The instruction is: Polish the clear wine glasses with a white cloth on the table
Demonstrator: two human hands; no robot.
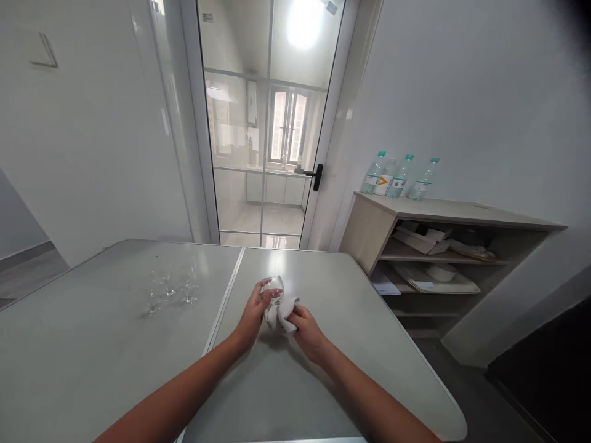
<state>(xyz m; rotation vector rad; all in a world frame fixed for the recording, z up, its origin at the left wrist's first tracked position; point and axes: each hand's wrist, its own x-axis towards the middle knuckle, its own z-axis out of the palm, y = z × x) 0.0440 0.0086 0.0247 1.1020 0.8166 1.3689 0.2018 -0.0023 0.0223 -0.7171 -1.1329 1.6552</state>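
My left hand is wrapped round the bowl of a clear stemmed glass, held tilted above the table. A white cloth is bunched in my right hand, whose fingers pinch it. The cloth presses against the lower part of the glass and hides its stem and foot. Farther left on the table stand several clear glasses in a group, hard to separate because they are see-through.
The grey table has a pale seam running front to back. At the right stands a wooden shelf unit with several plastic bottles on top. A glass door rises behind the table.
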